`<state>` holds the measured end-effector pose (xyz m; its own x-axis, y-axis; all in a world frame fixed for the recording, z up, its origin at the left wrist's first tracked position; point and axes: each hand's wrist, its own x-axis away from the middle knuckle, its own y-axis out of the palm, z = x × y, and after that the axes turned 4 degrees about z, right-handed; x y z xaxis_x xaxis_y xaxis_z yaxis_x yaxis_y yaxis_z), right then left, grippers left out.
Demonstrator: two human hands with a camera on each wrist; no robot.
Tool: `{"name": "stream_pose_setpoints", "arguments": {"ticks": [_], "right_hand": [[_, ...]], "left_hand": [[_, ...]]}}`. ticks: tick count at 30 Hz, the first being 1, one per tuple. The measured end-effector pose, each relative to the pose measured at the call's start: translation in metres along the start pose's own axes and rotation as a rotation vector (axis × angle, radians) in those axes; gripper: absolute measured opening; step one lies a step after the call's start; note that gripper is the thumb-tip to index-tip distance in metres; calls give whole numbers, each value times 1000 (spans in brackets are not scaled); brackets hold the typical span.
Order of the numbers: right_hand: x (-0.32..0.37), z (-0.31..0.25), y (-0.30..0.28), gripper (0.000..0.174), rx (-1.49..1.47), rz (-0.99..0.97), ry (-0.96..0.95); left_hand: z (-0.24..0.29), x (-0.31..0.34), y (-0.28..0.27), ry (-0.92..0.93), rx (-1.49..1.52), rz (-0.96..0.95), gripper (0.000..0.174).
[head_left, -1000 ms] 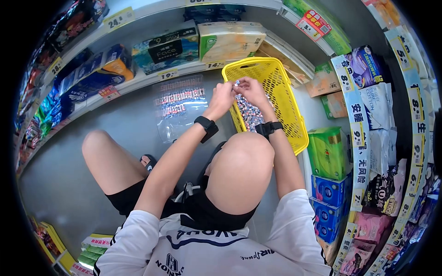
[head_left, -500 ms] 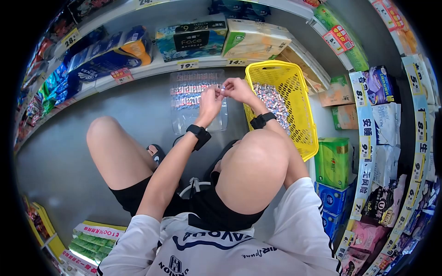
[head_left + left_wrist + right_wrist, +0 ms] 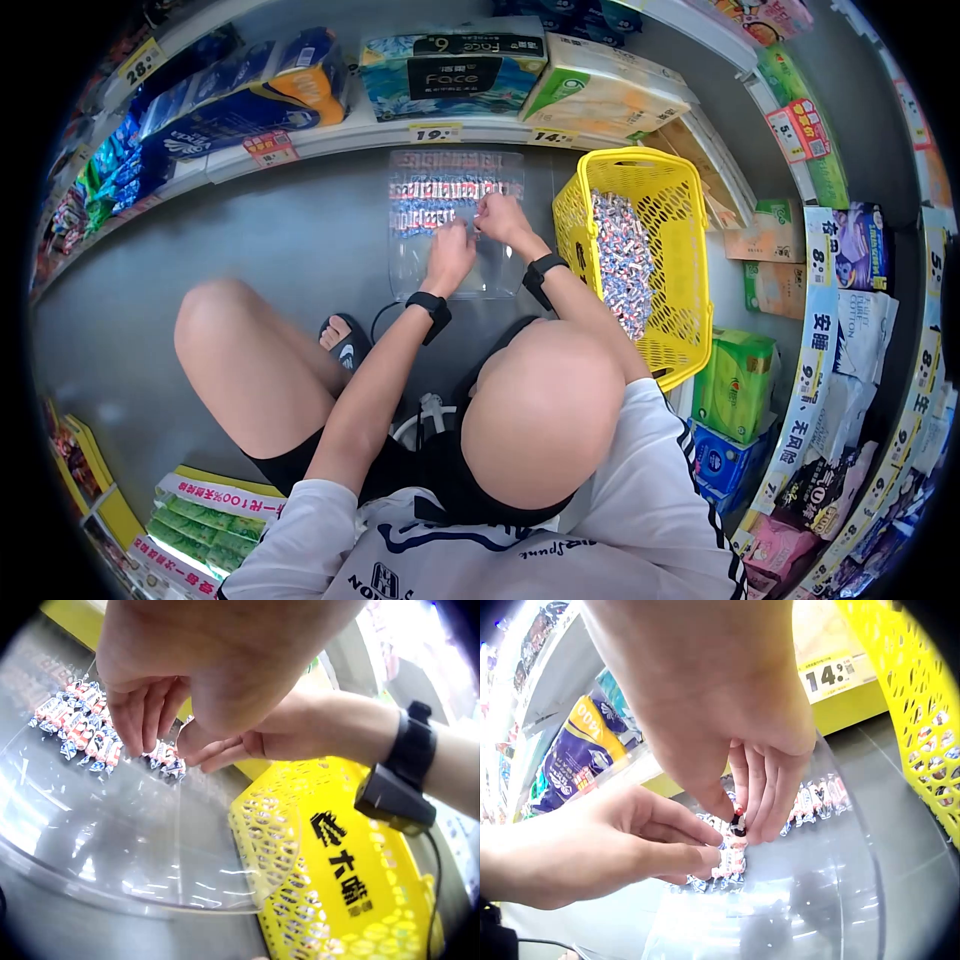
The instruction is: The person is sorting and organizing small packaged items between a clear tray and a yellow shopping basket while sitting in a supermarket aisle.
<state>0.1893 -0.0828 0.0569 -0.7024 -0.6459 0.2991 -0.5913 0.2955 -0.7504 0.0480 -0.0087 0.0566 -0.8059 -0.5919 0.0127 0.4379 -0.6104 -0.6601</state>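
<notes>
My right hand (image 3: pixel 503 222) pinches a wrapped candy (image 3: pixel 738 822) between thumb and fingers, over the clear plastic container (image 3: pixel 470 283) on the floor. Close to it, the left hand (image 3: pixel 452 255) has its thumb and fingertips beside the candies, its fingers loosely bent. Red, white and blue wrapped candies (image 3: pixel 79 724) lie side by side in rows at the far part of the container. To the right stands a yellow basket (image 3: pixel 680 330) with a heap of the same candies (image 3: pixel 622 260) inside.
Shelves with tissue packs (image 3: pixel 455 75) and price tags run along the back. On the right, more packs (image 3: pixel 735 385) stand close beside the basket. A bent knee (image 3: pixel 545 400) rises near the right forearm, and a sandalled foot (image 3: pixel 345 345) rests left of the container.
Both hands have moved left from above the basket to the clear container. Half a second ago they met around a small candy; now they are slightly apart. The head view has shifted.
</notes>
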Motion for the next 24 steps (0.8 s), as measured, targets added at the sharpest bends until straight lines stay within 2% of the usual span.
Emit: {"name": "stream_pose_setpoints", "arguments": {"ticks": [2, 4, 5, 6, 8, 9, 11, 14, 16, 20, 24], "right_hand": [[-7, 0, 11, 22, 44, 27, 22], [-13, -4, 19, 24, 90, 37, 96], [-15, -7, 23, 24, 91, 30, 97], [-19, -8, 29, 24, 144, 13, 114], [-25, -9, 37, 25, 198, -7, 132], [-26, -11, 41, 23, 189, -23, 133], [-28, -14, 47, 23, 178, -43, 133], [-22, -27, 45, 21, 189, -44, 168], [-25, -28, 50, 23, 187, 42, 154], [-30, -27, 55, 22, 197, 58, 146], [-31, -17, 65, 16, 166, 159, 138]], "left_hand": [[-5, 4, 0, 4, -81, -64, 28], [-18, 6, 10, 136, -229, -91, 28], [-24, 8, 16, 129, -274, -101, 42], [-27, 9, 20, 124, -274, -102, 42], [-34, 12, 28, 131, -458, -83, 57], [-33, 11, 28, 127, -459, -84, 57], [-32, 9, 28, -9, -545, -188, 75], [-43, 9, 36, -10, -552, -188, 85], [-47, 10, 38, -20, -553, -217, 88], [-45, 10, 33, -63, -568, -308, 90], [-45, 7, 35, -53, -547, -271, 91]]}}
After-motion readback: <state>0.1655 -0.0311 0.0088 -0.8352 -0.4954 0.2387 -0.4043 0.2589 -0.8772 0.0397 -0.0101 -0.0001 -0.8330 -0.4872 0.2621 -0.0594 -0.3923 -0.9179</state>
